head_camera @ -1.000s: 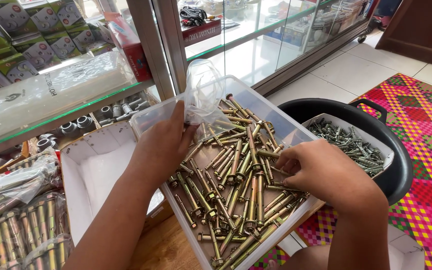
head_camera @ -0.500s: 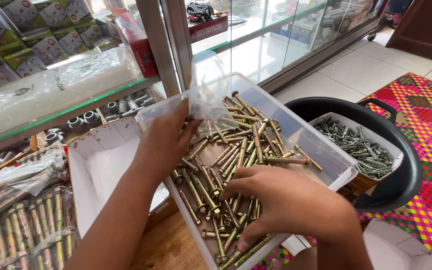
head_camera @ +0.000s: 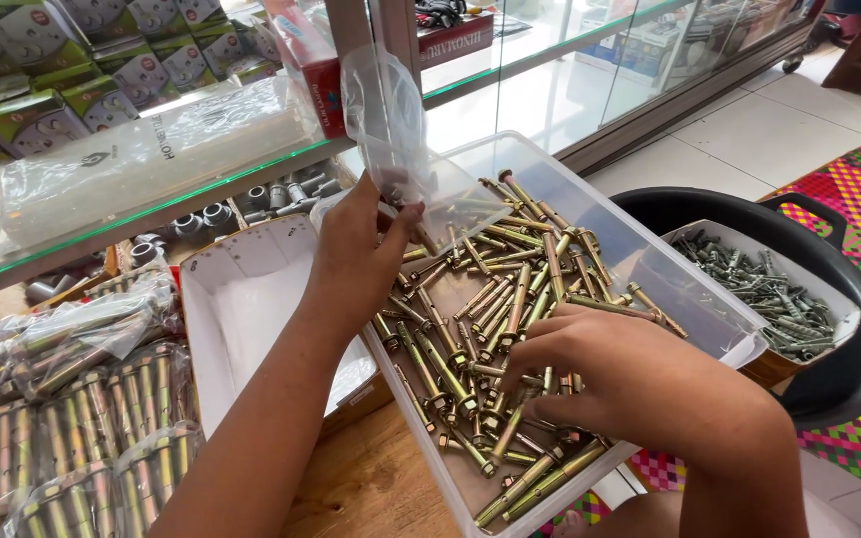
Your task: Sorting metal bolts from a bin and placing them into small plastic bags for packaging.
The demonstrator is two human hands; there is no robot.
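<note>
As seen from the head camera: far from finished, judging by the heap. Plenty of brass-coloured anchor bolts (head_camera: 495, 299) loose in the clear tray (head_camera: 695, 314) on the wooden bench (head_camera: 371, 478); several filled packets of bolts (head_camera: 82, 438) stacked at the left edge, beside an open white box (head_camera: 251, 299). No bolt visible yet inside the clear plastic bag (head_camera: 391, 120), though hard to tell through the crumpled film.

Left hand (head_camera: 356, 254) raised over the tray's far end, forearm slanting up from the lower left, wrist bent, grip pinched on the bag's lower edge, bag standing upright above the fingers. Right hand (head_camera: 620, 384) palm down at the tray's near side, forearm coming in from the lower right, fingers curled and pressed into the bolts; grip neither plainly clenched nor released, so impossible to say whether anything sits in it.

Further right, a black basin (head_camera: 849, 369) holding a white box of grey screws (head_camera: 759, 289), untouched.
</note>
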